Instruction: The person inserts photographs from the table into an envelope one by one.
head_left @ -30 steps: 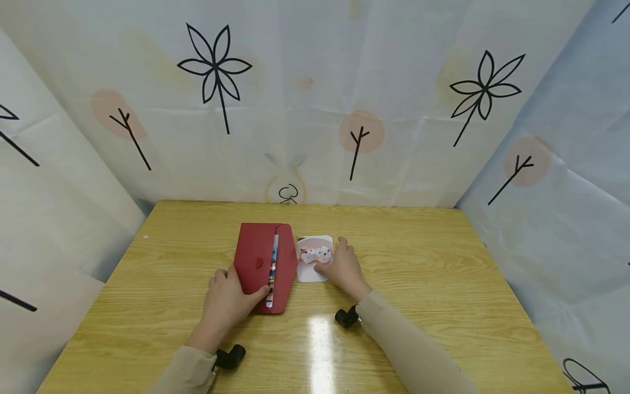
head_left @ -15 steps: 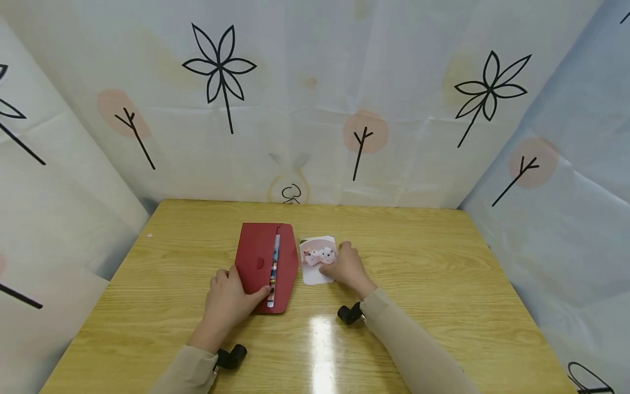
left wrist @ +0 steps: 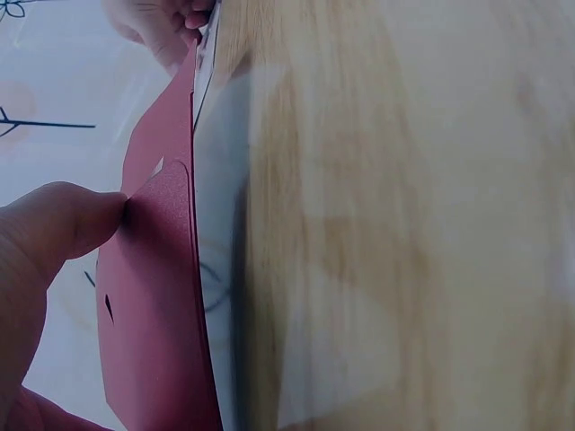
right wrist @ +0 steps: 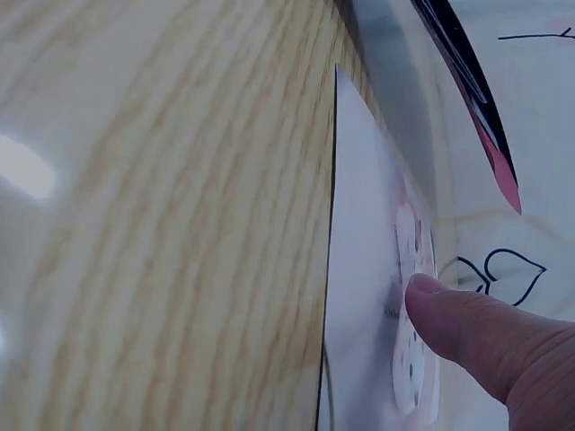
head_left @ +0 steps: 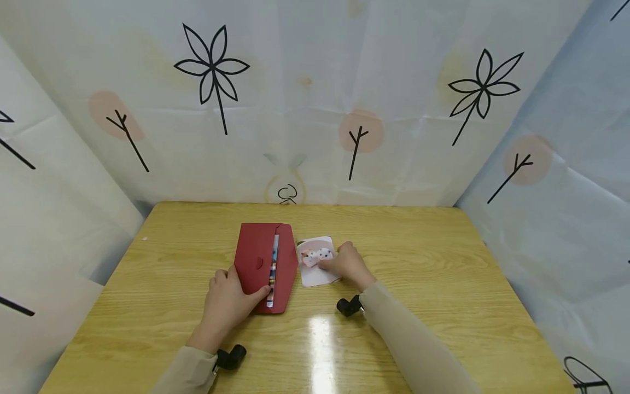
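Observation:
My left hand [head_left: 229, 298] grips a red paper envelope [head_left: 252, 246] by its left side, with the thumb at the edge of the pocket. The envelope's pointed flap lies folded out to the right, and a narrow strip of colourful printed card [head_left: 273, 262] shows along the opening. Right beside the flap tip, my right hand [head_left: 349, 265] pinches a white card [head_left: 312, 277] with a pink picture of a spotted bow-like thing. In the right wrist view, the thumb [right wrist: 458, 328] presses on the printed face of the card; the fingers behind it are hidden.
Both hands work over a shiny wooden table [head_left: 418, 246]. White cloth [head_left: 295, 109] with drawn flowers and trees hangs behind the table and on both sides. A black camera mount [head_left: 231, 357] sits on the left wrist and another camera mount [head_left: 349, 305] on the right.
The white card has turned slightly, from square to tilted, and my right hand has shifted a little to the right with it. The left hand and envelope stay in place.

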Tool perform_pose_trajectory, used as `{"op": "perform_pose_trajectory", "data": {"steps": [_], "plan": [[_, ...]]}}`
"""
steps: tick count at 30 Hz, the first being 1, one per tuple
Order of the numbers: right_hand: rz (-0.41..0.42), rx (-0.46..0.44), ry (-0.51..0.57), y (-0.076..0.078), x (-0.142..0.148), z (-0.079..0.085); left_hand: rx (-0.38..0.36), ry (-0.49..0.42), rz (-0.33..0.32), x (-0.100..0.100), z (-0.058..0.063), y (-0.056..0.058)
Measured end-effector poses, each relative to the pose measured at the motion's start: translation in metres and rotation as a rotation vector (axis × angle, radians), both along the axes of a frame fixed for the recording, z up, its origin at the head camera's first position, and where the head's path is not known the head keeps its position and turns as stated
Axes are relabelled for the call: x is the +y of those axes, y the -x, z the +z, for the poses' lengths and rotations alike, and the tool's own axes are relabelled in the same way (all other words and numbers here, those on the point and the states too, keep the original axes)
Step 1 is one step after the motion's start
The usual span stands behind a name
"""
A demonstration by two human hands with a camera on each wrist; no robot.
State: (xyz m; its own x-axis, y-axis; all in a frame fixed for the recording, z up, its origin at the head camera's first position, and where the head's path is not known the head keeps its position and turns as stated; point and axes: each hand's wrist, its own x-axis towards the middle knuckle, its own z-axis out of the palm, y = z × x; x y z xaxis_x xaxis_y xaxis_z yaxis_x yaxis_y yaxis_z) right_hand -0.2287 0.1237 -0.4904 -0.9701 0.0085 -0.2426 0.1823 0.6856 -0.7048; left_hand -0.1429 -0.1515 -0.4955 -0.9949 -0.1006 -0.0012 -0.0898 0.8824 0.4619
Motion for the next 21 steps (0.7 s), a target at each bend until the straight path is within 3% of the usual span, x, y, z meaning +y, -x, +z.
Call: {"op": "perform_pose_trajectory", "data": {"steps": [11,21], "plan": [[0.044,-0.023,-0.105,0.0052,-0.0035,0.0058,0.002,-0.014,0.003,0.0008,0.002,-0.0013],[-0.017,0.009,0.064,-0.0017,0.0034,-0.0019,0.022,-0.007,-0.002,0.0017,0.0021,-0.0035]]}}
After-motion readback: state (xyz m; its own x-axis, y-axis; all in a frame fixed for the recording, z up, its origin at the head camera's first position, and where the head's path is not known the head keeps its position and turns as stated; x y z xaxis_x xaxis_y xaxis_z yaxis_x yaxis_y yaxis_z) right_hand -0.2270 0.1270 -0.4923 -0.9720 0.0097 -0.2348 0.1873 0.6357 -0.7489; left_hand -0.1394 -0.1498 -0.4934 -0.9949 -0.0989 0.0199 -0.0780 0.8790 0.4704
